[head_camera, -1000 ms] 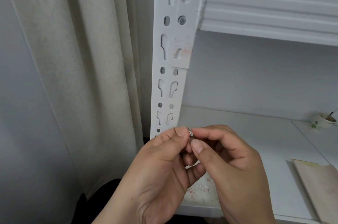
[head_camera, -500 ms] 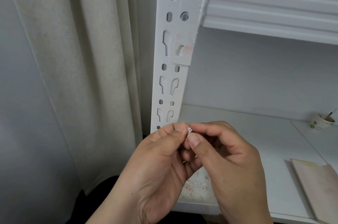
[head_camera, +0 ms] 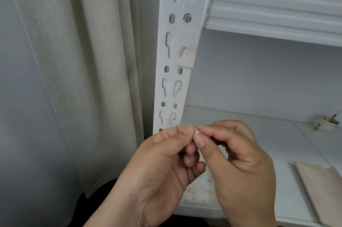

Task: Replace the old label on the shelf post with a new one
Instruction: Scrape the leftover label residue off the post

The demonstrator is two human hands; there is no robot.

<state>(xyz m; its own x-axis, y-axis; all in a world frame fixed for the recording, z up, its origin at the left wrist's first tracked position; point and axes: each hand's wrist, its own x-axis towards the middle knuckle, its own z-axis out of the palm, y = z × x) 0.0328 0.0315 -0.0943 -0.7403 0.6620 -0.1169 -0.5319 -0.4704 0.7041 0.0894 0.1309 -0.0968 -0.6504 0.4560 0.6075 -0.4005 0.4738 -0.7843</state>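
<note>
Nearest the camera, I am seeing two bare hands meeting at their fingertips. My left hand [head_camera: 161,167] is pinching one tiny crumpled label scrap [head_camera: 197,132], whitish with pink flecks, between thumb and forefinger, its other fingers curling under. My right hand [head_camera: 238,163] is pinching the same scrap from the opposite side, thumb pressing up against forefinger. The scrap is too small and wadded for me to be telling which way it is pointing or where its long axis is lying.

Just below and behind the hands, a scatter of paper crumbs [head_camera: 199,189], white and reddish, is lying on the smooth white lower shelf [head_camera: 277,152]; I cannot be counting them. To the right of my right hand, one flat beige card [head_camera: 322,189] is resting on that shelf.

Above the left hand, one white painted metal shelf post [head_camera: 172,78] is standing upright, its long axis running vertically, punched with paired keyhole slots and small round holes. Higher up the post, a patch of pinkish residue [head_camera: 188,47] is showing on the bracket plate, beside one ribbed white upper shelf beam [head_camera: 277,8].

Far right of the hands, one small white cup [head_camera: 329,122] is sitting. Left of the hands, cream fabric curtain [head_camera: 83,60] is hanging in soft folds.
</note>
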